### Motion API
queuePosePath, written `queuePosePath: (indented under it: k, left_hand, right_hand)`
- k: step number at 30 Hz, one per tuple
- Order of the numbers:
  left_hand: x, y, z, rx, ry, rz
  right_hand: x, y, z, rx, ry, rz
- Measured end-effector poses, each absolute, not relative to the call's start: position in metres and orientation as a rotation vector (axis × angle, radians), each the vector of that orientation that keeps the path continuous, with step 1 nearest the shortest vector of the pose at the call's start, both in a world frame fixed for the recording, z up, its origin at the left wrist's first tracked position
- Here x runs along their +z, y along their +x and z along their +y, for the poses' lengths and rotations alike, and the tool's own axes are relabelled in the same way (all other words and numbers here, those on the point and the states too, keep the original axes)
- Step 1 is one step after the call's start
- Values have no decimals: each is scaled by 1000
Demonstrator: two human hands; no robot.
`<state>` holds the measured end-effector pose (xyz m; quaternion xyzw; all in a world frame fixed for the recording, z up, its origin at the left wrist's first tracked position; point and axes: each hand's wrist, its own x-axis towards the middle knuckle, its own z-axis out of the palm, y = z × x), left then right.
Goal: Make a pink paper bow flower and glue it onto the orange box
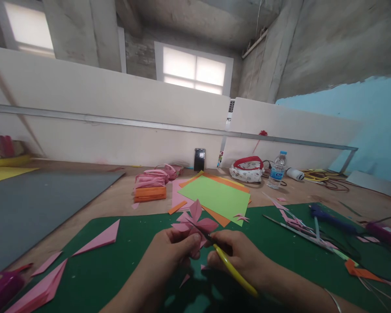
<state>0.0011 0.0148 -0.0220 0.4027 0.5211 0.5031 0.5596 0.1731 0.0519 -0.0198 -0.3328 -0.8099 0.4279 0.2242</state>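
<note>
1. Pink paper flower (pixel 206 224) sits between both hands, closest to the left hand (pixel 182 247), whose fingertips pinch it.
2. Right hand (pixel 234 248) is wrapped round the yellow-handled scissors (pixel 227 263), which point up and left, over the flower.
3. On the back of the tabletop (pixel 114 200), a capped plastic bottle (pixel 276 169) stands near a red-trimmed pouch (pixel 249 170); I can't tell what's inside.

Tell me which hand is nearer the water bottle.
Right. The right hand, holding yellow-handled scissors, is on the near side of the water bottle, to its left; the left hand, holding the pink flower, is farther left.
</note>
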Motion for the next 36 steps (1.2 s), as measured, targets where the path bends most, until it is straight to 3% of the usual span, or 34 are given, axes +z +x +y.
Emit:
queuePosePath:
  k: [36]
  left_hand:
    - [-11,4,10,1180,975,1306]
  right_hand:
    - [-14,175,51,969,-983,-2316]
